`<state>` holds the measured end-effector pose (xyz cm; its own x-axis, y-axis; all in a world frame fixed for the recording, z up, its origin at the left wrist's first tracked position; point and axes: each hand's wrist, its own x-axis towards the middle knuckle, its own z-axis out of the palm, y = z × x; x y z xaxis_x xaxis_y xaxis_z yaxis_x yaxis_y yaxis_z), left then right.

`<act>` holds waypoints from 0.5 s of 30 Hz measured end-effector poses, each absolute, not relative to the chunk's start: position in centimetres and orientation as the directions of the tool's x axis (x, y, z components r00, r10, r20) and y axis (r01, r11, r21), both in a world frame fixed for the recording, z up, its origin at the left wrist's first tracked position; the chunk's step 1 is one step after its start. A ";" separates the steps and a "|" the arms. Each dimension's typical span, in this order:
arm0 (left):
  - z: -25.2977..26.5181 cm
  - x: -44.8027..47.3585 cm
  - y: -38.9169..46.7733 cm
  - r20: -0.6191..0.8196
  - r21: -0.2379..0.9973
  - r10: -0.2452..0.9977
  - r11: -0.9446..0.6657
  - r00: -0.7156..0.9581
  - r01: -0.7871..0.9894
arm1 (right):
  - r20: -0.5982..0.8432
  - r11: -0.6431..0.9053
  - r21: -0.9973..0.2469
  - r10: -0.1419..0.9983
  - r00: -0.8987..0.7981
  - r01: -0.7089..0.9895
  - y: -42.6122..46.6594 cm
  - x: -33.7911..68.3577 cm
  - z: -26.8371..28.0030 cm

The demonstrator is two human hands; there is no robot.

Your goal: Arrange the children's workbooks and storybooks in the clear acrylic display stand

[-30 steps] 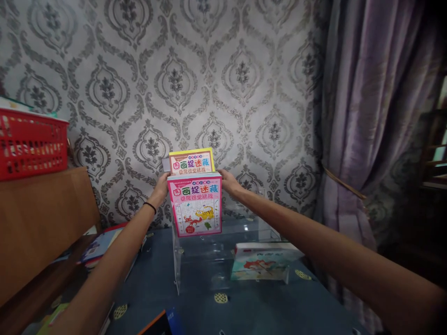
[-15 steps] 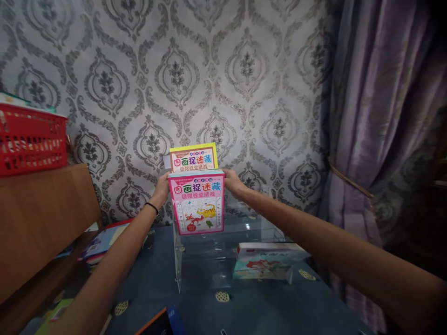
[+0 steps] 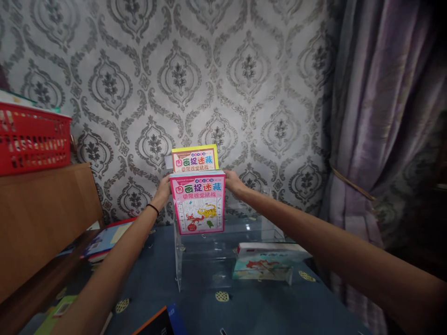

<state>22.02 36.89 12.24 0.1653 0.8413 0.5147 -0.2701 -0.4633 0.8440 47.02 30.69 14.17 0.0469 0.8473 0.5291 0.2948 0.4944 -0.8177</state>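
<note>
My left hand [image 3: 163,188] and my right hand [image 3: 233,180] grip the two side edges of a pink picture book [image 3: 199,204] with a cat and a fox on its cover. Its top edge looks thick; whether it is several books together I cannot tell. Behind it rises a yellow-bordered book [image 3: 195,158] of similar design. The pink book stands upright at the upper left of a clear acrylic rack [image 3: 177,265]. Most of my fingers are hidden behind the books. On the rack's lower right leans a pale green book [image 3: 261,265] with a red picture.
A red plastic basket [image 3: 35,139] sits on a wooden box [image 3: 49,218] at the left. Books [image 3: 108,239] lie beside it on the dark blue tablecloth [image 3: 272,307]. A black and blue book [image 3: 160,321] is at the front edge. A purple curtain [image 3: 370,116] hangs on the right.
The view has shifted slightly. Both hands keep their hold on the pink book, which has hardly moved on the rack.
</note>
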 end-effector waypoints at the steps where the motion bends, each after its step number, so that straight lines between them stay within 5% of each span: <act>1: 12.2 22.0 36.8 0.514 0.846 0.841 -0.463 0.172 -0.265 | 0.531 0.494 -0.817 0.846 0.053 0.298 30.6 47.0 14.2; 10: 11.5 20.1 32.5 0.580 0.792 0.803 -0.517 0.135 -0.325 | 0.597 0.574 -0.802 0.764 0.246 0.165 28.4 47.3 12.7; 15: 10.3 19.6 31.5 0.596 0.791 0.767 -0.511 0.238 -0.336 | 0.646 0.629 -0.763 0.752 0.130 0.152 26.3 47.0 11.2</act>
